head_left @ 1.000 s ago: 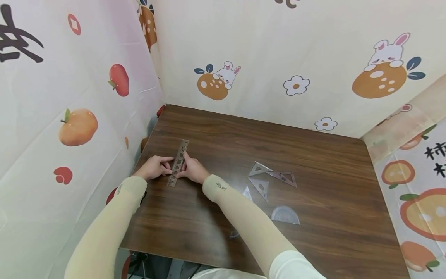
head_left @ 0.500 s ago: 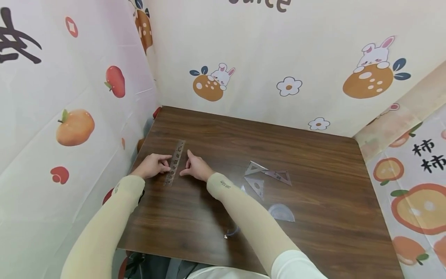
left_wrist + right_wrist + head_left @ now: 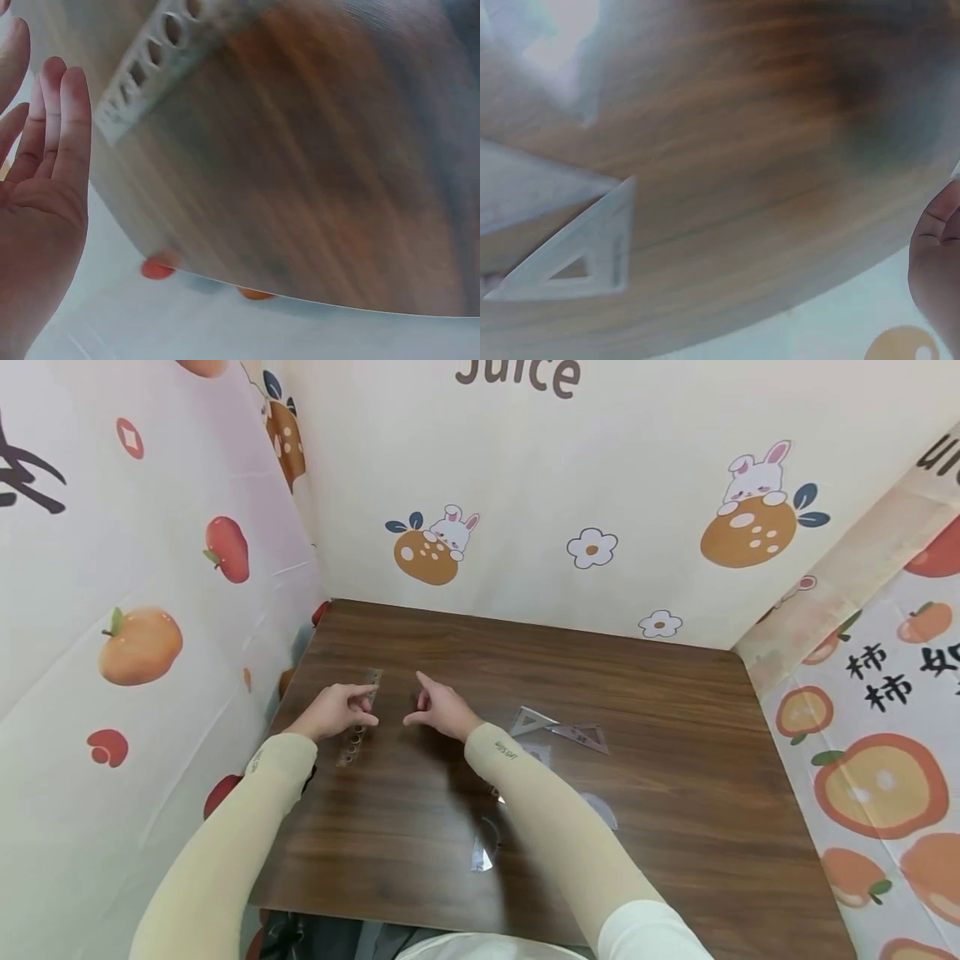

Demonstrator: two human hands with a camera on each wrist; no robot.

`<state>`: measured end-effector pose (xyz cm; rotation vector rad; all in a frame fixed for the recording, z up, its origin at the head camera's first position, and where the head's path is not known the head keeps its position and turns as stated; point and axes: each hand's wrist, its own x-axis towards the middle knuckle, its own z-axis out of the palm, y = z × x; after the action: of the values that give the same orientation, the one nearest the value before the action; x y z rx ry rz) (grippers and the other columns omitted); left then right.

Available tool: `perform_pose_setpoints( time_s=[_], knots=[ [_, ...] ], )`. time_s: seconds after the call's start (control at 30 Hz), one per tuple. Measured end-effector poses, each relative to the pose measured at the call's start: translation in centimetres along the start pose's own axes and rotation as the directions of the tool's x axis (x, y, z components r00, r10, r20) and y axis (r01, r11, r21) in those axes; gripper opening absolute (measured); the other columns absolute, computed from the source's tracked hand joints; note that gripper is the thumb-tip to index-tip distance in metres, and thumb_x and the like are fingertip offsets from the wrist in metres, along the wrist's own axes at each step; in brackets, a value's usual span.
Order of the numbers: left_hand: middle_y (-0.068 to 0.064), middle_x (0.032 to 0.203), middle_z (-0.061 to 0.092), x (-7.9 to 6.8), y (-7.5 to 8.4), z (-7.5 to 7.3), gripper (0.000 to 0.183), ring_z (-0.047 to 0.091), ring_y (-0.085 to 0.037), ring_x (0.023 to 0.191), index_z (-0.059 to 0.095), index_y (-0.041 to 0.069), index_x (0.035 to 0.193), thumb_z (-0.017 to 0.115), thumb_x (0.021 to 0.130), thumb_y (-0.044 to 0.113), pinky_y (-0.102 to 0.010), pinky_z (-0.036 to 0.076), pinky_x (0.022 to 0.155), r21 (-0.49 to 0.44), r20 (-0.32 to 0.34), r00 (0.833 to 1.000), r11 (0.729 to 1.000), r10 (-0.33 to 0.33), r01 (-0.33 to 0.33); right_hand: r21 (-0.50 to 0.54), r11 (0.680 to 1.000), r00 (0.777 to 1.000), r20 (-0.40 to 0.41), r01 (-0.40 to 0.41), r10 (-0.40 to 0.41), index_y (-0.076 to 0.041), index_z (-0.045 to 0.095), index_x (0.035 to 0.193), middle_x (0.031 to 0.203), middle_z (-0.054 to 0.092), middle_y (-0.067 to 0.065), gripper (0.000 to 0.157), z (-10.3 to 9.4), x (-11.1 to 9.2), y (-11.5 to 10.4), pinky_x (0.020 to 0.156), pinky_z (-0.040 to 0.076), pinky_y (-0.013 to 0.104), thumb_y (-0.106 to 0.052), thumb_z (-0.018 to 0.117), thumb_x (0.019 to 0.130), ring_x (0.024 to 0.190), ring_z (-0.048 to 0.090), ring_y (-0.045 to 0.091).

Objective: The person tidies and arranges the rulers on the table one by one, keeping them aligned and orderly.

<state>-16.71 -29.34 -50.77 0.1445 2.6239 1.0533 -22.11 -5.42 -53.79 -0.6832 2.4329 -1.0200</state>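
Note:
A clear stencil ruler [image 3: 352,745] with a row of cut-out shapes lies at the left side of the brown table. My left hand [image 3: 330,714] hovers over it, covering its middle, thumb and index finger extended and parted with nothing between them. In the left wrist view the ruler [image 3: 142,79] runs past the straight fingers of the left hand [image 3: 49,180]. To the right of the ruler, my right hand [image 3: 446,708] is over the table and holds nothing, its thumb and index finger spread. Only part of the right hand [image 3: 936,262] shows in the right wrist view.
Clear set squares [image 3: 544,721] lie overlapping right of centre, one of them purplish [image 3: 585,737]. A protractor [image 3: 600,810] is partly hidden by the right forearm. A clear plastic piece [image 3: 482,858] lies toward the front edge. Printed curtains surround the table [image 3: 675,860].
The right hand has let go of the ruler and moved right, away from it. The left hand has come off the ruler's edge and now covers its middle. The view has shifted right.

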Motion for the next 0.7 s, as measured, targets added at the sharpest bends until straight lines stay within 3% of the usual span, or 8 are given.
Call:
perform_pose_setpoints(
  time_s=[0.27, 0.7],
  knots=[
    [-0.013, 0.116, 0.070, 1.7, 3.3, 1.1, 0.077, 0.068, -0.021, 0.097, 0.047, 0.008, 0.154, 0.083, 0.087, 0.021, -0.042, 0.057, 0.089, 0.006, 0.012, 1.000, 1.000, 0.023, -0.023, -0.044, 0.999, 0.998, -0.070, 0.000, -0.003, -0.007, 0.029, 0.162, 0.102, 0.065, 0.001, 0.099, -4.3, -2.3, 2.0, 0.084, 0.052, 0.030, -0.033, 0.085, 0.085, 0.087, 0.061, 0.014],
    [-0.018, 0.124, 0.068, 3.6, 8.5, 3.4, 0.079, 0.069, -0.022, 0.100, 0.047, 0.012, 0.155, 0.084, 0.087, 0.024, -0.045, 0.054, 0.093, 0.003, 0.043, 0.994, 0.995, 0.099, -0.099, -0.065, 0.996, 0.986, -0.161, -0.061, 0.050, -0.013, 0.041, 0.158, 0.121, 0.067, 0.007, 0.088, -10.8, -7.2, 5.9, 0.095, 0.053, 0.040, -0.043, 0.083, 0.086, 0.104, 0.064, 0.019]
  ],
)
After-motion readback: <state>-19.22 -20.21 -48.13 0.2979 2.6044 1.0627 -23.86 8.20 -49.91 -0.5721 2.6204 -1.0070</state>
